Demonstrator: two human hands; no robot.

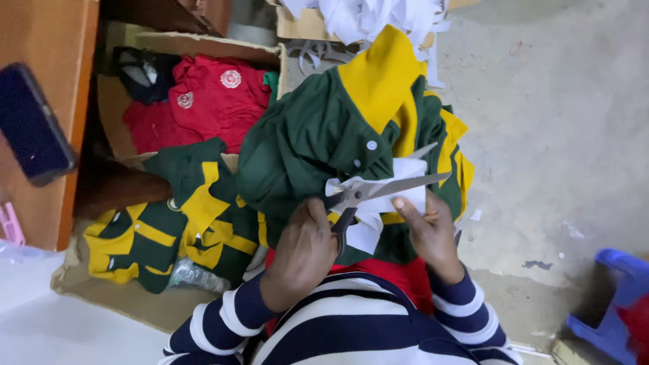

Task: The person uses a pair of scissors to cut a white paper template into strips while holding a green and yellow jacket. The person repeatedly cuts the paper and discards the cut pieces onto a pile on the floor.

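From the head camera, the person's left hand (304, 253) is closed around the dark handles of a pair of scissors (378, 192), whose blades stand open and point right. The right hand (429, 233) pinches a piece of white fabric (405, 176) between thumb and fingers, just beside the blades. Both hands rest over a green and yellow shirt (318, 142) piled in the lap. Below them are striped navy and white sleeves (365, 331). More green and yellow shirts (162, 230) lie on the floor to the left, near a cardboard box (203, 47) holding red garments (209, 101). A blue plastic stool (618, 304) stands at the right edge of the floor.
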